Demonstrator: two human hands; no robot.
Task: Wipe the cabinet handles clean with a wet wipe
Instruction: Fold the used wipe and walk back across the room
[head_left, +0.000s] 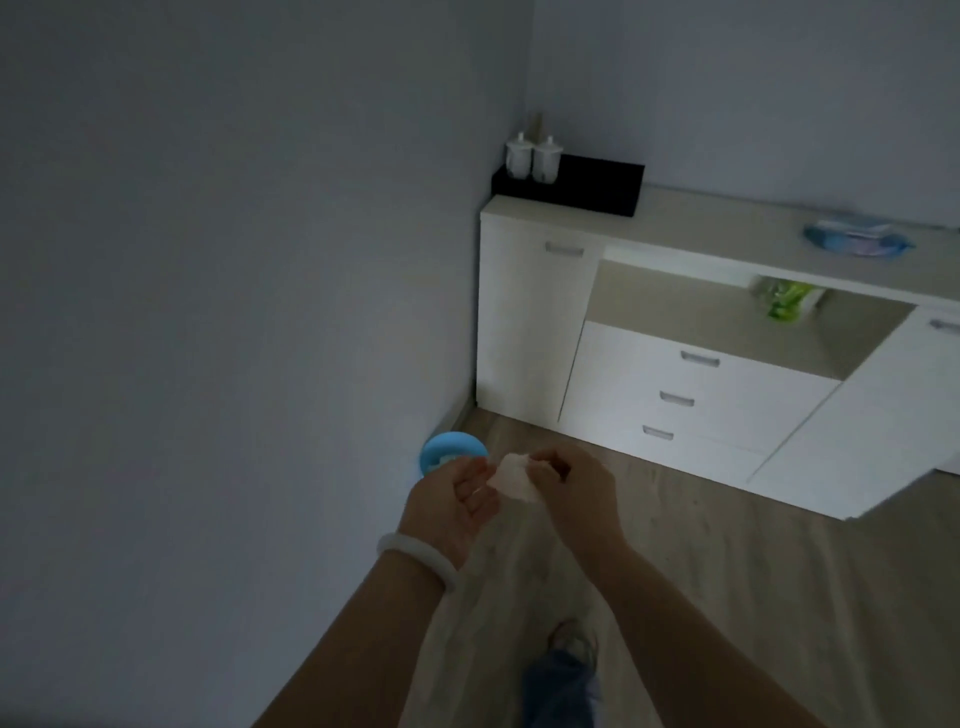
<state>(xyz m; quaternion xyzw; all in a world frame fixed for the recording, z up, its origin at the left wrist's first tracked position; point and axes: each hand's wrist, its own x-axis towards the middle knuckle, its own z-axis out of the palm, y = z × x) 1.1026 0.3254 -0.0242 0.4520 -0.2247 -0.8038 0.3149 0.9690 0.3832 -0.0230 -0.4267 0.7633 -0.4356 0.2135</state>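
Note:
A small crumpled white wet wipe (511, 480) hangs between my two hands, low in the middle of the view. My right hand (571, 491) pinches its upper edge with curled fingers. My left hand (460, 496) lies palm up beside it, fingers loosely curled against the wipe's left side. The white cabinet (524, 322) stands further off to the right, against the wall. Its metal handles show on the left door (564, 250), on three drawers (700, 358) (677, 399) (657, 432) and on the right door (944, 326). Neither hand is near a handle.
A blue bin (451, 453) sits on the floor by the left wall, behind my left hand. On the cabinet top are a black tray (597, 187) with two white jars (532, 157) and a blue wipes pack (857, 240). A green pack (784, 299) lies in the open shelf.

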